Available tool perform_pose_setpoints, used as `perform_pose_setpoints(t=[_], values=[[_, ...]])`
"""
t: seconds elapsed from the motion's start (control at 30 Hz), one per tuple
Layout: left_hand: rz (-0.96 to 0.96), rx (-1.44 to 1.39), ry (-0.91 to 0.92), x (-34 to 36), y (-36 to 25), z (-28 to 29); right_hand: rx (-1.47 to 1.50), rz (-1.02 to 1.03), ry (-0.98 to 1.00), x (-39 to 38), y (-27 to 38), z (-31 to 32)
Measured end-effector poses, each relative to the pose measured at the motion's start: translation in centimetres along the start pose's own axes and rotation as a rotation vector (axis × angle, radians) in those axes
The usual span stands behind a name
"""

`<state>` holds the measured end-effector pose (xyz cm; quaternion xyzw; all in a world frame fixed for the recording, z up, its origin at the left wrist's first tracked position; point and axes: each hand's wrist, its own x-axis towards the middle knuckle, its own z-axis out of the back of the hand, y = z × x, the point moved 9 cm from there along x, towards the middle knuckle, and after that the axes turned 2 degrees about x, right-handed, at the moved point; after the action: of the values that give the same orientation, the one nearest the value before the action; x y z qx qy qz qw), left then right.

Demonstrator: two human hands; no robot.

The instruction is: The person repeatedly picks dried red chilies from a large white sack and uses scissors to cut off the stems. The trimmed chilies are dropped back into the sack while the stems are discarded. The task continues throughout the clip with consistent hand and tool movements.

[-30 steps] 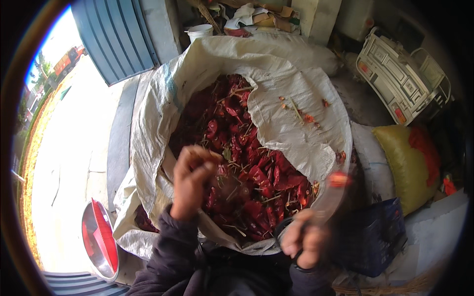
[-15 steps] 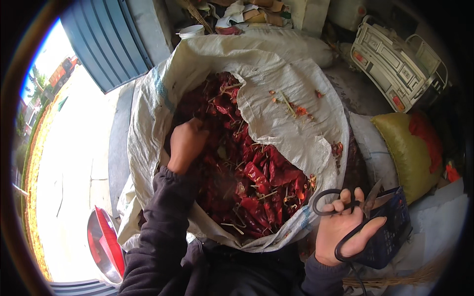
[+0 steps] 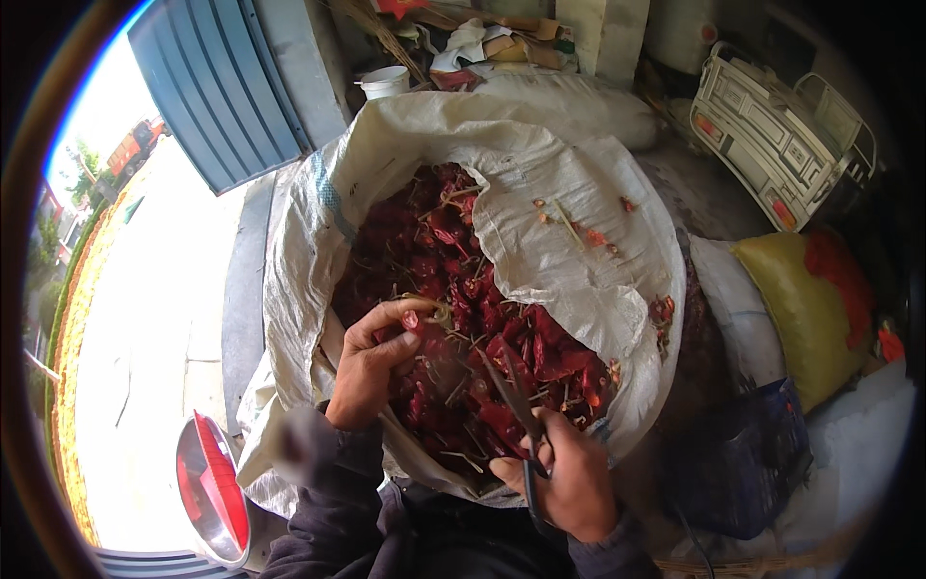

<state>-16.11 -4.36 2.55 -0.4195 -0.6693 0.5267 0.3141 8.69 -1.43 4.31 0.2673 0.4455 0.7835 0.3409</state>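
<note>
My left hand (image 3: 365, 372) pinches a dried red chili (image 3: 411, 319) with a pale stem above the pile. At the lower right of the sack's opening, my right hand (image 3: 569, 482) grips black-handled scissors (image 3: 516, 396), their blades pointing up and left over the chilies, just short of the left hand. A big white woven sack (image 3: 617, 280) with a rolled, folded rim holds the heap of red chilies (image 3: 535, 343); stems and orange bits lie on its right flap.
A steel bowl (image 3: 188, 502) with a red insert stands lower left, below a blue metal door (image 3: 212, 96). At right are a yellow sack (image 3: 791, 318), a dark blue container (image 3: 733, 473) and a cream vehicle (image 3: 752, 135). A white bucket (image 3: 386, 85) sits behind.
My left hand has come out of the pile's left side, moving down and right, with a chili. My right hand has swung the scissors from the sack's right rim leftward over the chilies.
</note>
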Motion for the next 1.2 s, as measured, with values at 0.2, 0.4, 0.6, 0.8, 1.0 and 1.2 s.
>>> perform_pose_setpoints(t=[0.2,0.4,0.6,0.8,1.0,1.2], values=[[0.172,-0.453,0.239,-1.7,4.0,-1.9,0.106,-0.039,0.129,0.0,-1.5,-2.7],[0.274,-0.559,0.324,-3.1,5.5,-4.3,0.110,-0.017,0.085,0.2,-0.7,-3.4],[0.169,-0.483,0.245,-3.6,5.0,-4.0,-0.295,0.093,-0.121,0.3,1.1,-2.2],[0.077,-0.010,0.023,-4.2,4.4,-4.2,-0.143,-0.032,-0.051,0.2,-0.1,-2.7],[-0.008,0.186,0.101,-4.4,3.8,-3.5,0.214,-0.058,0.041,-0.1,-0.9,-3.3],[0.103,-0.191,0.143,-4.5,4.2,-3.5,0.900,-0.267,0.314,-0.9,-0.4,-6.2]])
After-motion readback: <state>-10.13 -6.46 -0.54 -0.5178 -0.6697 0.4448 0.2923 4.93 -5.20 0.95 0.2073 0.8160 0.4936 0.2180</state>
